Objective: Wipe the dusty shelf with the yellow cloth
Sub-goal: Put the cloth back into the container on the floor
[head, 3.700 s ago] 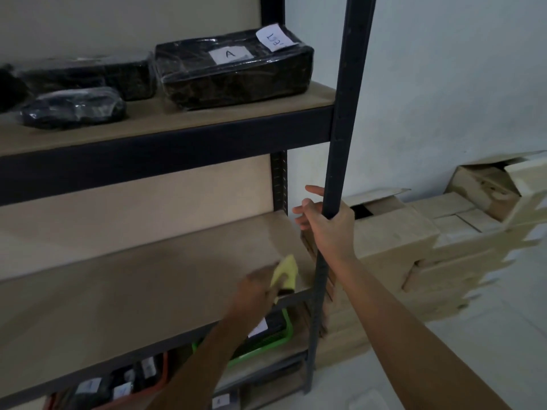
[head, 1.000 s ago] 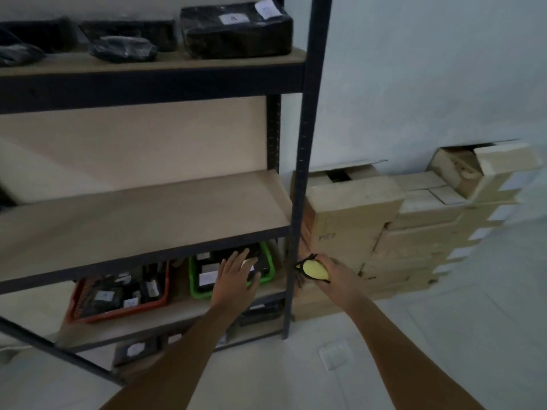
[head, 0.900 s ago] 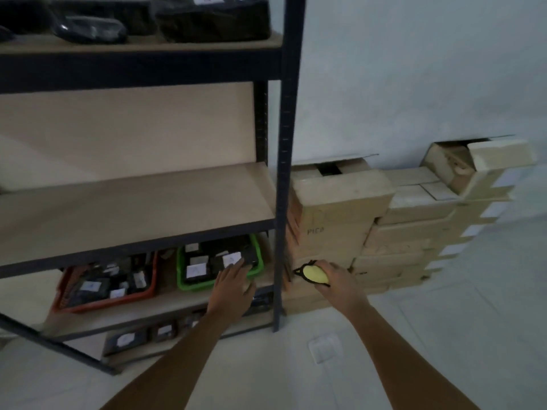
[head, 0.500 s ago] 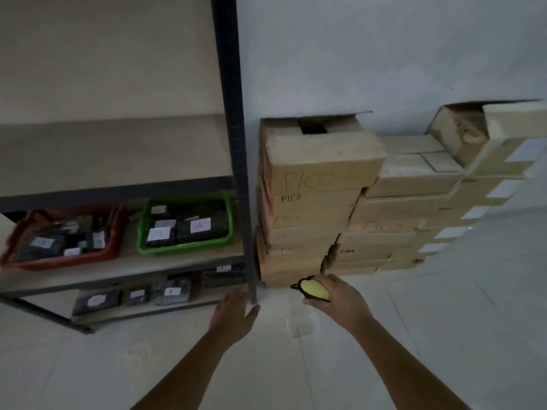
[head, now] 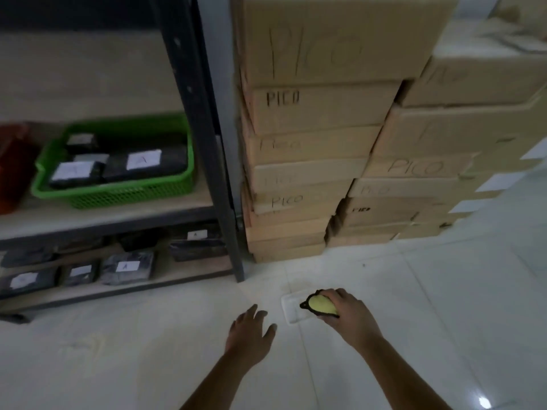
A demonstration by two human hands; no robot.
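Right hand grip: bunched yellow cloth; left hand spread.

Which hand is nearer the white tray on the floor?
The right hand, gripping the yellow cloth, is over the white tray's right end. The left hand is open, beside the tray to its left.

White tiled floor; stacked cardboard boxes

Storeroom; stacked cardboard boxes; metal shelving of labelled packages
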